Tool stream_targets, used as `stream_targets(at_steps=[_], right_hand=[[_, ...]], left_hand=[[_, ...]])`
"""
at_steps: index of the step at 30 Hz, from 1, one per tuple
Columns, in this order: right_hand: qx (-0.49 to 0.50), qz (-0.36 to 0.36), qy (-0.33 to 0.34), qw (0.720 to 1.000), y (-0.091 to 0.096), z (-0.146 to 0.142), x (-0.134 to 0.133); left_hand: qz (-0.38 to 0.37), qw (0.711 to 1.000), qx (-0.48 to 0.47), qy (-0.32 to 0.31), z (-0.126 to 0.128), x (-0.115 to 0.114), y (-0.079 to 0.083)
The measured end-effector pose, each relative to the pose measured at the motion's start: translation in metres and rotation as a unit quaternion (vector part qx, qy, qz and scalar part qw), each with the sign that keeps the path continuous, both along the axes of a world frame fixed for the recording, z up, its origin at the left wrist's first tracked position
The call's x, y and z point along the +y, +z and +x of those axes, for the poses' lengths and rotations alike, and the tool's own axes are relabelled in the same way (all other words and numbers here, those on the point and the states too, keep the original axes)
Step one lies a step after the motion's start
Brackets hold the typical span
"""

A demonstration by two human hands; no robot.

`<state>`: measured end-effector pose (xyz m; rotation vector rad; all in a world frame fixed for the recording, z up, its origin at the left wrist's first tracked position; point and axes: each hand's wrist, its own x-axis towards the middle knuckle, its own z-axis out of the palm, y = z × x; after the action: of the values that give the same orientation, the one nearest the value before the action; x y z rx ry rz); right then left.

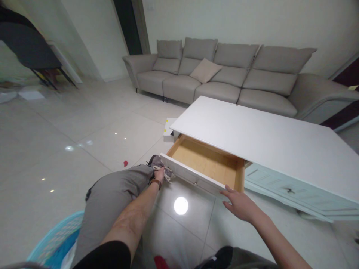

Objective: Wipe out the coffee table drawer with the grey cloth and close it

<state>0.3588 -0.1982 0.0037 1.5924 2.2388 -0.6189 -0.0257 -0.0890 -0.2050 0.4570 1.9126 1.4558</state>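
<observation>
My left hand [159, 175] is closed on a crumpled grey cloth [167, 172] at the left end of a drawer front. The pulled-out drawer [207, 158] has a white front with a small metal knob and a bare wooden inside. At the right end of that front, my right hand [238, 203] touches the upper edge with its fingertips, fingers apart. The drawer belongs to a low white coffee table [252, 138]. Part of the cloth is hidden behind my left hand and the drawer front. A shoe shows just behind the cloth.
A grey sofa [179, 86] with a beige cushion [205, 71] stands behind the table. A white box [168, 136] sits on the floor by the table's left end. A blue plastic basket [53, 237] is at lower left. A dark chair [33, 48] stands far left.
</observation>
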Motion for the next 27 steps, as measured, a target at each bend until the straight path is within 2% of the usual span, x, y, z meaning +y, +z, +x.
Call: stream_targets(at_steps=[5, 9, 13, 16, 19, 27], right_hand=[[-0.011, 0.013, 0.010, 1.000, 0.002, -0.003, 0.004], [-0.025, 0.012, 0.020, 0.999, 0.002, -0.007, 0.007], [-0.034, 0.017, 0.023, 0.999, 0.000, -0.008, 0.008], [-0.023, 0.022, 0.022, 0.999, 0.000, -0.008, 0.009], [-0.017, 0.028, 0.018, 0.999, -0.001, -0.008, 0.010], [-0.038, 0.025, -0.001, 0.999, -0.003, -0.008, 0.010]], left_hand=[[-0.025, 0.999, -0.007, 0.030, 0.008, 0.003, 0.017], [-0.006, 0.998, 0.038, 0.050, 0.014, 0.003, 0.036], [0.020, 0.995, 0.089, 0.047, 0.027, -0.009, 0.059], [0.057, 0.989, 0.133, 0.017, 0.042, -0.024, 0.072], [0.059, 0.985, 0.159, -0.011, 0.060, -0.037, 0.080], [0.097, 0.984, 0.069, -0.135, 0.114, -0.064, 0.079]])
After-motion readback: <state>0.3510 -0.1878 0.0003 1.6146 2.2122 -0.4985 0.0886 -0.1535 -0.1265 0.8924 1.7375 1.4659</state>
